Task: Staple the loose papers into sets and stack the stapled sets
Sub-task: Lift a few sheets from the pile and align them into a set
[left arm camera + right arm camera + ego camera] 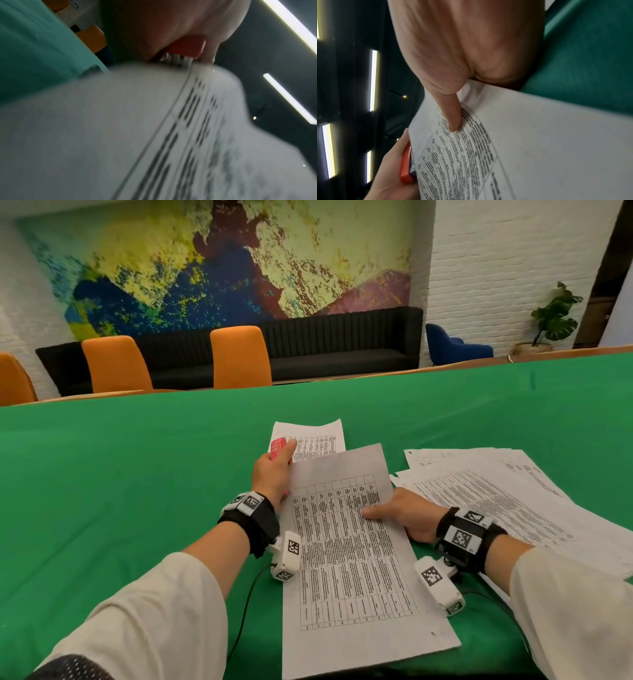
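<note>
My left hand (274,470) grips a red stapler (278,447) at the top left corner of a paper set (349,546) printed with a table. In the left wrist view the stapler (187,47) sits against the sheet's edge (137,121). My right hand (404,515) pinches the set's right edge, thumb on top of the printed side and fingers underneath; the right wrist view shows the thumb (452,116) on the paper (522,148) and the stapler (406,162) in the other hand. The set is lifted and tilted above the green table (137,474).
A spread pile of loose printed sheets (507,501) lies to the right. One printed paper (315,440) lies flat beyond the stapler. Orange chairs (239,357) and a black sofa (342,344) stand past the table's far edge. Cables trail from both wrist cameras.
</note>
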The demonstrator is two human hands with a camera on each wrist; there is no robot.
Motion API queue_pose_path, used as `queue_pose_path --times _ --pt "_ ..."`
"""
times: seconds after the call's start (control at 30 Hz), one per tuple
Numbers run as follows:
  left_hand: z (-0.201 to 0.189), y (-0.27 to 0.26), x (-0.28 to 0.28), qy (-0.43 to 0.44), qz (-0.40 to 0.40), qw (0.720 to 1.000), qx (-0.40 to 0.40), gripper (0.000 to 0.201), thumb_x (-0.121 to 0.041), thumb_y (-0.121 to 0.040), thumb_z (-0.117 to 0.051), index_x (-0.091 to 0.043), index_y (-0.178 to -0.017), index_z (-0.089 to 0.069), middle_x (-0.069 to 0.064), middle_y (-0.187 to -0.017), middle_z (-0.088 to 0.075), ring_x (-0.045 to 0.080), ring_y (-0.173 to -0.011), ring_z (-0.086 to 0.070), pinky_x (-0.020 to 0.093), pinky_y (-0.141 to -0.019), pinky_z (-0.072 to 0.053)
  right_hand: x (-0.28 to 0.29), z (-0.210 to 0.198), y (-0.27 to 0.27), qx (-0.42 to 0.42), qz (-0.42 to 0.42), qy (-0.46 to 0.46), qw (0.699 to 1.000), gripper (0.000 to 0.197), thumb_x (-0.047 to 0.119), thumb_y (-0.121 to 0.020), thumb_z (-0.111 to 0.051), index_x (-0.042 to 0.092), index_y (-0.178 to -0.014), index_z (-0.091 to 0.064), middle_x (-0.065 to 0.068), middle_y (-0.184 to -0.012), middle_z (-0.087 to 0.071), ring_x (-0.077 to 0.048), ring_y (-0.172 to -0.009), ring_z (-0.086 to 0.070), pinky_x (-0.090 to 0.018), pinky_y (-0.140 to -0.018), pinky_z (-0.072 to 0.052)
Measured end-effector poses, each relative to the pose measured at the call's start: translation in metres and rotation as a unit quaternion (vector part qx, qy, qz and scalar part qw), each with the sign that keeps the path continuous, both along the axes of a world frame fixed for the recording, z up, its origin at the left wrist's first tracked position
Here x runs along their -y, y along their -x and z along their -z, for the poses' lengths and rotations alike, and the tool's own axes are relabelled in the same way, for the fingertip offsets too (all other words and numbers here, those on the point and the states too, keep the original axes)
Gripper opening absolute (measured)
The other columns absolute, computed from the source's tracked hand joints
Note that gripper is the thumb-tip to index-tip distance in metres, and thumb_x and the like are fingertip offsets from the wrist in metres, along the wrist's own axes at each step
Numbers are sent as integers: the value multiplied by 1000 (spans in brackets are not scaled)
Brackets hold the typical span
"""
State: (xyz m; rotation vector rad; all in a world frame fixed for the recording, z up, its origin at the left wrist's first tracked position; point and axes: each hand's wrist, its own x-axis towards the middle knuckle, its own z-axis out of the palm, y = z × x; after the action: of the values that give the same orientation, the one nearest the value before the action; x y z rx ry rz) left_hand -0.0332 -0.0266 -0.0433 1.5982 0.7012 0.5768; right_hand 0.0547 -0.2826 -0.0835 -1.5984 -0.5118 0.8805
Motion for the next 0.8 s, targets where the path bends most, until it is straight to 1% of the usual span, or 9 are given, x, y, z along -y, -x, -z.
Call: queue_pose_path --times 0.1,0.2,0.3,0.37,0.5,0.63,0.67,0.7,0.8 --pt "-17 7 -11 -5 26 999 -23 61 -70 -87 -67 -12 -107 -64 9 -104 -72 28 -87 -69 45 -91 -57 1 0 1 -2 8 -8 1000 53 17 -81 -77 0 -129 -63 -21 -120 -74 -43 -112 -71 -61 -104 -52" --pt "-33 27 -33 -109 20 991 -77 51 -63 -94 -62 -13 -101 -61 8 -94 -69 26 -79 -65 43 -87 -58 1 0 1 2 6 -9 1000 40 12 -91 -72 2 -129 -64 -20 -119 -75 -42 -111 -71 -61 -103 -53" --pt "-36 57 -56 -220 44 953 -204 44 -54 -101 -57 -11 -94 -59 7 -78 -59 23 -66 -55 33 -66 -49 2 0 0 1 2 -12 1000 36 10 -94 -70 4 -129 -64 -20 -120 -74 -43 -112 -71 -61 -103 -53" --pt "-29 75 -67 -268 78 916 -288 45 -53 -102 -54 -9 -93 -61 7 -77 -58 22 -63 -52 30 -62 -43 2 0 1 0 1 -13 1000 38 12 -92 -71 4 -129 -64 -20 -121 -74 -43 -112 -71 -62 -104 -52" --pt "4 99 -77 -330 152 841 -401 43 -48 -103 -55 -8 -99 -67 9 -89 -67 20 -70 -59 28 -66 -51 3 -3 3 4 -4 -7 1000 51 20 -82 -76 5 -129 -64 -20 -120 -74 -44 -113 -70 -62 -104 -52" --pt "20 101 -83 -413 151 781 -443 44 -58 -95 -56 -19 -102 -73 16 -122 -66 31 -104 -64 36 -94 -54 2 0 0 0 -6 -12 1000 47 20 -86 -75 8 -131 -64 -19 -123 -73 -42 -115 -69 -63 -106 -50" --pt "16 102 -82 -424 142 782 -435 50 -65 -93 -56 -22 -110 -74 16 -130 -63 33 -113 -63 39 -102 -52 3 0 -2 -1 -4 -15 1000 46 20 -88 -74 9 -131 -63 -19 -123 -73 -42 -115 -70 -63 -107 -49" --pt "11 103 -79 -420 134 804 -399 56 -69 -91 -58 -24 -121 -72 12 -136 -61 32 -122 -60 41 -108 -49 3 -2 -3 0 0 -18 1000 47 21 -87 -76 8 -131 -63 -19 -123 -73 -43 -114 -70 -63 -106 -49" --pt "-7 107 -52 -265 160 934 -180 55 -59 -93 -67 -25 -137 -62 -4 -133 -66 15 -119 -65 38 -103 -51 2 -22 -11 6 11 -37 999 70 32 -76 -91 2 -131 -62 -24 -124 -71 -43 -112 -69 -63 -106 -49"
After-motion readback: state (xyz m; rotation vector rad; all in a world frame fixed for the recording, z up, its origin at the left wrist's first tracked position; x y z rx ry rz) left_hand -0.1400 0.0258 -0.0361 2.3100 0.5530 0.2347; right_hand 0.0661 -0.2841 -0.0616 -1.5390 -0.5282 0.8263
